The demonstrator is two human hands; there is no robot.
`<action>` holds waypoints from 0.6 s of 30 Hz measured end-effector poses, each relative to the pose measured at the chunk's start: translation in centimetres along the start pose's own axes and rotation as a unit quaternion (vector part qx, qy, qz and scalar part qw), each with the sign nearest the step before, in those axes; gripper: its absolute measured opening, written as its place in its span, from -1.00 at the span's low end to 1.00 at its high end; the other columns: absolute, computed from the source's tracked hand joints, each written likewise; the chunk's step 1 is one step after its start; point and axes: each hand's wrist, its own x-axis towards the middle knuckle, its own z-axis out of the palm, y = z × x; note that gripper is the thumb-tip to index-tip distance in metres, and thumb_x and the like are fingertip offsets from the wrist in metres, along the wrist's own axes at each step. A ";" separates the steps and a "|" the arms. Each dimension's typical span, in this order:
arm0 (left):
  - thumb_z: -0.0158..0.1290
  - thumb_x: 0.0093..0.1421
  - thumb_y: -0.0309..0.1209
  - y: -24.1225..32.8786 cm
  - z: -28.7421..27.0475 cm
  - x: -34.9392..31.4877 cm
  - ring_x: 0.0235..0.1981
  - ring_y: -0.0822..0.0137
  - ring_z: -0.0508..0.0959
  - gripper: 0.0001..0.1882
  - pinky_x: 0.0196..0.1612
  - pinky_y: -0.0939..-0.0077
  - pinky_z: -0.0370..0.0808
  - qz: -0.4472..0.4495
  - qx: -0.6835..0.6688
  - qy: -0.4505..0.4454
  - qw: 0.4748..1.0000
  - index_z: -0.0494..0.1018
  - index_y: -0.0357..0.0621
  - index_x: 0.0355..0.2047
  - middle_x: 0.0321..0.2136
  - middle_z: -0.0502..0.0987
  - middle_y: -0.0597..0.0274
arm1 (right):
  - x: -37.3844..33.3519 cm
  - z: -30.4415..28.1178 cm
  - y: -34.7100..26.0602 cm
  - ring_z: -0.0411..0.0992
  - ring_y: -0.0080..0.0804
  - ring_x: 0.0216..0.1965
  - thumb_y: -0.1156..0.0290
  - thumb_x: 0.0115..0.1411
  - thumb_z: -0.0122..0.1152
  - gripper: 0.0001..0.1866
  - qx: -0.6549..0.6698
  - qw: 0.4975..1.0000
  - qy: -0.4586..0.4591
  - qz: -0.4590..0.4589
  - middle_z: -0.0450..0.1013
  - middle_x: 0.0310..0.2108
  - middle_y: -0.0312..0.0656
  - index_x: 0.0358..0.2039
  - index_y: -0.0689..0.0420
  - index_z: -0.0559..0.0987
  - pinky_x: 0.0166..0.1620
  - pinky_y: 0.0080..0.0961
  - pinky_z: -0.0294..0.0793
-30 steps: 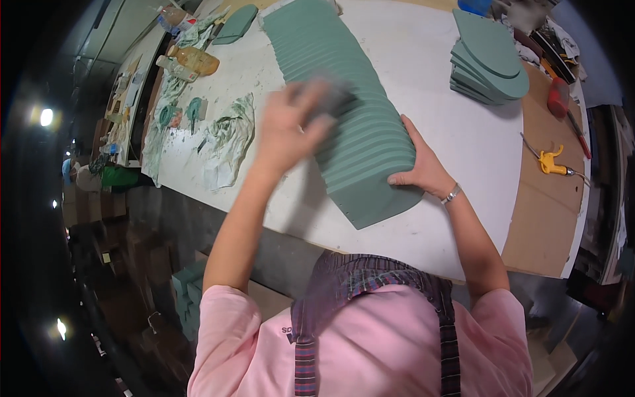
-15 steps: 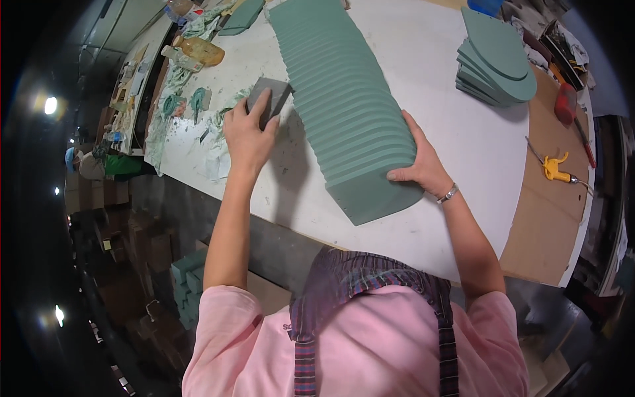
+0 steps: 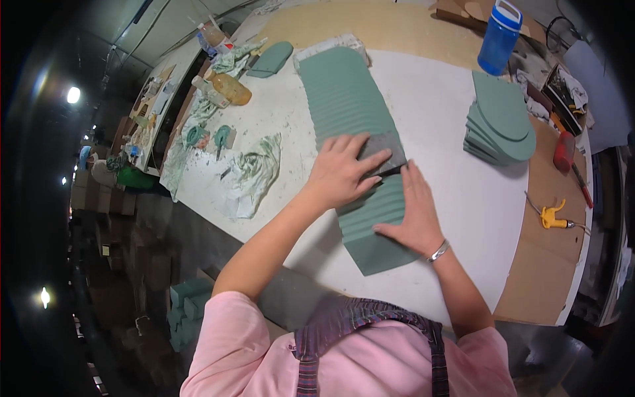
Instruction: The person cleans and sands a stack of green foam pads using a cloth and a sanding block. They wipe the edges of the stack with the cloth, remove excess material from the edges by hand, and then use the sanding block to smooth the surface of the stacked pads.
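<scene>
A long row of green rounded panels (image 3: 347, 92), overlapping like tiles, runs away from me over the white tabletop. My left hand (image 3: 340, 172) grips a grey sanding block (image 3: 383, 152), which is pressed onto the top of the row around its middle. At the near right of the row lies my right hand (image 3: 418, 215), fingers straight along the panels' side and thumb spread across the near end. Its fingertips are close to the block's near right corner. The underside of the block is hidden.
To the right lies a stack of green panels (image 3: 499, 126), with a blue bottle (image 3: 501, 40) behind it. A yellow air blow gun (image 3: 554, 216) rests on brown board. Stained cloth (image 3: 254, 172), an amber bottle (image 3: 229, 88) and a loose green panel (image 3: 271, 59) occupy the left side.
My left hand has brought the sanding block from the left of the row onto its top. My right hand's fingers have straightened along the side. The view has shifted, showing more of the far table.
</scene>
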 end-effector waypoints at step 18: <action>0.18 0.08 -0.14 -19.6 5.4 9.7 -0.09 -0.09 0.50 -0.53 -0.07 0.06 0.45 -0.141 0.002 0.044 0.989 0.52 0.08 0.02 -0.12 0.54 -0.02 | 1.8 -0.2 -1.7 0.10 0.22 0.36 0.06 -0.37 0.63 0.26 -0.022 0.998 -0.035 0.053 0.09 0.35 0.26 0.30 0.37 0.19 0.34 -0.10 0.20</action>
